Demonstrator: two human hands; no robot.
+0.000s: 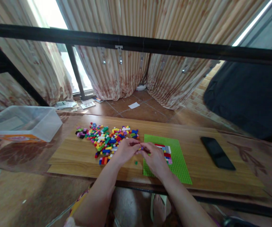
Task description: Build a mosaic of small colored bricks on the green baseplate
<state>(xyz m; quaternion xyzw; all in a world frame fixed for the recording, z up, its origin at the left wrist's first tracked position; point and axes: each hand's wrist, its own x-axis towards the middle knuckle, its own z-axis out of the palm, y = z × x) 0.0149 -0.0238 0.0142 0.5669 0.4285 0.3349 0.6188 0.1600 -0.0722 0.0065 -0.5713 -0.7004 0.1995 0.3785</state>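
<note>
My left hand [127, 150] and my right hand [154, 157] meet over the left edge of a green baseplate [180, 167]. Their fingertips pinch some small toy bricks [141, 148], with yellow and purple showing; the fingers cover most of them. Partly behind my right hand, a group of built-up bricks [168, 155] in red, white and pink sits on the baseplate. To the left of my left hand spreads a loose pile of colourful bricks [106, 142]. A single green brick [136, 163] lies on the wooden board between my wrists.
A black phone [217, 153] lies on the right part of the wooden board [72, 157]. At the far left stands a translucent plastic bin [38, 119] with an orange label. A dark bar [136, 42] crosses the view before striped curtains [117, 19]. Papers [134, 105] lie on the tiled floor.
</note>
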